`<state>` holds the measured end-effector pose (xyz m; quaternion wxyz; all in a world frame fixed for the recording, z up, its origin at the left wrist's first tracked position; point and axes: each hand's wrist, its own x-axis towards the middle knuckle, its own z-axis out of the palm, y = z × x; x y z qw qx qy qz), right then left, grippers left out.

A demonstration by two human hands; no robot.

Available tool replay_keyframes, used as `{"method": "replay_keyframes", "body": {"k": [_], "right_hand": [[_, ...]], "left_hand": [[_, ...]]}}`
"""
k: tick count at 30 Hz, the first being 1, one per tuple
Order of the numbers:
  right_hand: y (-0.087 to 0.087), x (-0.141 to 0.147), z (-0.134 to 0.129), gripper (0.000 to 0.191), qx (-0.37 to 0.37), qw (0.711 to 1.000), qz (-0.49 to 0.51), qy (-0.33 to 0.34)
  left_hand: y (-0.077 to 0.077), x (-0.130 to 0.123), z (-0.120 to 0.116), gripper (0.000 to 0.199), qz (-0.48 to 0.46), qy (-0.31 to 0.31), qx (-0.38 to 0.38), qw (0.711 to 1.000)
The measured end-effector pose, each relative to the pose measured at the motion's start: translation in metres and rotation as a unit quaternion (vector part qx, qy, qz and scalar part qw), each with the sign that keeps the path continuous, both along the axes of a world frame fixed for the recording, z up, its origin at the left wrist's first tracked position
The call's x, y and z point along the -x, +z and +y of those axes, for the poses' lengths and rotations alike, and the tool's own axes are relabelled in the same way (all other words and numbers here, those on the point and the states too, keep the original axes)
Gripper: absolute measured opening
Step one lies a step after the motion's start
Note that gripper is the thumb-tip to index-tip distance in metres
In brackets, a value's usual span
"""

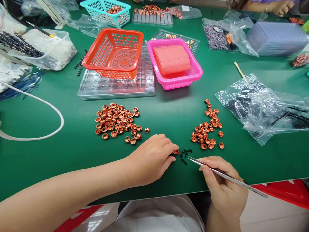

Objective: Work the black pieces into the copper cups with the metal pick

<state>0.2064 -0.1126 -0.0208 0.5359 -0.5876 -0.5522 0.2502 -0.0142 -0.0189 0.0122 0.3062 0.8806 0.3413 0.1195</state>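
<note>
My left hand (154, 158) is closed at the table near its front edge, thumb and index fingertip at a small copper-coloured cup (176, 151) with a hole in it. In my right hand (224, 183) is a pair of silver tweezers (227, 175), held like a pen. Their tips point left, close to a scatter of tiny black pieces (185, 155) lying between my hands. Beyond my left hand lies a large heap of copper-coloured cups (116, 119). A smaller heap of the same cups (205, 133) sits beyond the tweezers.
A red basket (116, 64) stands on stacked clear trays (116, 88). Beside it, a pink basket (193, 75) holds pink foam (171, 59). Plastic bags with black parts (256, 106) lie right. A white cable (51, 108) loops left. Another person's hand (281, 7) is far right.
</note>
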Motion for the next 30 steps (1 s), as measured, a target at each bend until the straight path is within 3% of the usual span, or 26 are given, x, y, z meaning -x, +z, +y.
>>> {"method": "replay_keyframes", "body": {"k": [12,18,30], "right_hand": [[-0.001,0.0,-0.001,0.022,-0.004,1.0,0.008,0.008],[0.0,0.001,0.001,0.022,-0.012,1.0,0.017,0.009],[0.001,-0.001,0.0,0.018,-0.002,1.0,0.008,0.009]], "left_hand": [[0.002,0.0,0.0,0.011,0.023,0.01,-0.013,1.0],[0.004,0.0,0.004,0.024,-0.004,-0.026,-0.029,0.999],[-0.003,-0.002,0.012,0.01,-0.02,-0.044,-0.015,0.999]]}}
